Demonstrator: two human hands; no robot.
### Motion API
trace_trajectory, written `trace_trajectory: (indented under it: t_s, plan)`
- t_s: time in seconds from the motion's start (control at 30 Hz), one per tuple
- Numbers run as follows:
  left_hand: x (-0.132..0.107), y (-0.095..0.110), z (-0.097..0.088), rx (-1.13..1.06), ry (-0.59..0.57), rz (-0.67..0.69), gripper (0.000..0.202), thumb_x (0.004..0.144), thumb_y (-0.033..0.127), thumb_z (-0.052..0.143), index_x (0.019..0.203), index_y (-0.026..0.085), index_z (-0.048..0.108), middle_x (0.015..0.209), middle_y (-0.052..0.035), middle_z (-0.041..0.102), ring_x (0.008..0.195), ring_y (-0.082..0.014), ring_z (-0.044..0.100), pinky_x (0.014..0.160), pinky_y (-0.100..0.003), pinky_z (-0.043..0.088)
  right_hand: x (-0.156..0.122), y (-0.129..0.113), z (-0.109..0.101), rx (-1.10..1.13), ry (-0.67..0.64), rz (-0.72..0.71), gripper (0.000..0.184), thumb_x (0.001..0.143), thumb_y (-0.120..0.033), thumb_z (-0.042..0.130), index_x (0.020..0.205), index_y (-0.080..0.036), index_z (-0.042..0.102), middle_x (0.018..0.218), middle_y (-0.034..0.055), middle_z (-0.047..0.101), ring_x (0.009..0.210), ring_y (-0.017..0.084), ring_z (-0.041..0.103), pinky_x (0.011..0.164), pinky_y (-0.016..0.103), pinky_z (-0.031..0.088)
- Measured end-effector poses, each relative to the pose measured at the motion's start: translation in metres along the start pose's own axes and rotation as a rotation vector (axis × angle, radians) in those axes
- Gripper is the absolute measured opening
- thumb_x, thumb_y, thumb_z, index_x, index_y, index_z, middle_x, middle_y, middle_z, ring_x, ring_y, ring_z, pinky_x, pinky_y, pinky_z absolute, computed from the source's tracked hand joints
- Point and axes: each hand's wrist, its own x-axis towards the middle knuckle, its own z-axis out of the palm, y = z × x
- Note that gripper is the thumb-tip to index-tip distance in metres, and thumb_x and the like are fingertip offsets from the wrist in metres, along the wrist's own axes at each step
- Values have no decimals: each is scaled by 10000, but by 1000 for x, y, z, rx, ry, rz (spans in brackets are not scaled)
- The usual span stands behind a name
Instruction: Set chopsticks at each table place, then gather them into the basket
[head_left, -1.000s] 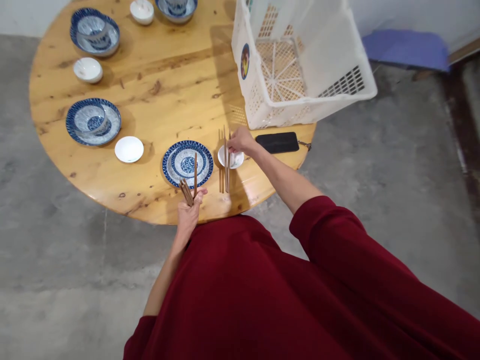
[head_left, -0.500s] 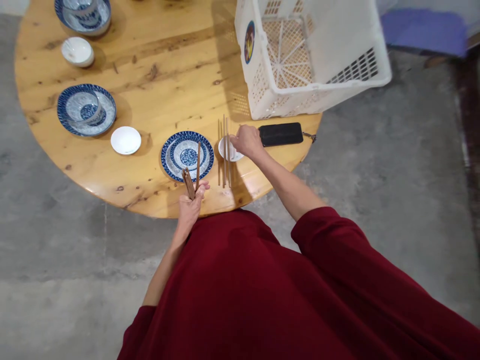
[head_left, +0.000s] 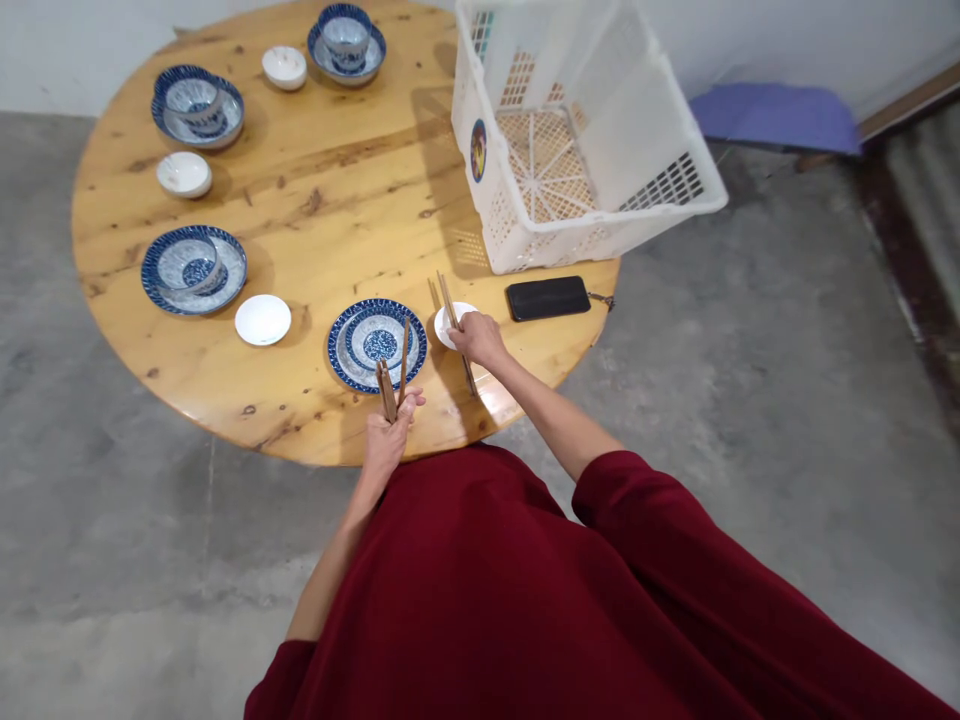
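Grey concrete floor [head_left: 712,400] rings a round wooden table [head_left: 345,220], where a person's R hand [head_left: 480,338] pinches a pair of chopsticks [head_left: 448,300], fingers closed approx. mid-length, over a small white bowl [head_left: 441,326]. Half a sec. ago the two sticks stood apart, nearly parallel; now they run close together on a slant, far ends tipped left — the pair seems gathered, though, judging by the grip, not yet let go. Contact w/ bowl or tabletop: can't tell. L hand [head_left: 386,440], fist closed much as before, keeps hold of a bundle of chopsticks [head_left: 387,392], one stick [head_left: 404,355] angled off from the rest, at the near edge of a blue-and-white plate [head_left: 337,360]. Farther out: a black phone [head_left: 548,298] R of the bowl, a white plastic crate [head_left: 517,240] just behind it, more blue-and-white dishes [head_left: 154,265] around the table's L side.
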Motion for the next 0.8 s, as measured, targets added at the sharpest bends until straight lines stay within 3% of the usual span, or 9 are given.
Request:
trace_trajectory:
  t_s: [0.13, 0.4, 0.53, 0.67, 0.8]
  plan:
    - [1, 0, 0, -8, -9, -7, 524, 863, 637, 664, 1033, 162, 803, 890, -95, 797, 626, -133, 584, 591, -248, 483, -4, 10, -4, 33, 32, -38, 205, 919, -284, 593, 804, -161, 710, 953, 171, 779, 979, 303, 720, 806, 320, 484]
    - [0, 1, -1, 11, -31, -28, 541, 866, 640, 663, 1067, 156, 796, 920, -97, 799, 634, -123, 565, 591, -242, 463, -38, 36, 4, 452, 383, -225, 230, 931, -381, 588, 768, -231, 528, 643, 6, 634, 657, 193, 657, 654, 275, 473]
    - [1, 2, -1, 27, -52, -21, 541, 853, 649, 677, 1047, 160, 801, 913, -98, 801, 634, -128, 564, 593, -248, 464, -62, 45, 12, 575, 520, -266, 319, 984, -456, 544, 757, -238, 489, 673, 1, 612, 599, 163, 655, 605, 262, 486]
    - [1, 4, 0, 45, -86, -19, 512, 861, 632, 676, 1052, 175, 807, 927, -95, 806, 652, -135, 587, 604, -250, 475, -80, 48, 19, 583, 649, -339, 299, 1023, -478, 523, 883, -222, 587, 796, 33, 658, 678, 165, 696, 668, 269, 546]
    - [0, 5, 1, 55, -95, -24, 502, 856, 617, 680, 1009, 157, 811, 926, -108, 807, 659, -135, 611, 585, -240, 467, -86, 50, 29, 553, 684, -383, 309, 1048, -454, 500, 918, -206, 631, 841, 62, 675, 714, 174, 700, 698, 285, 570]
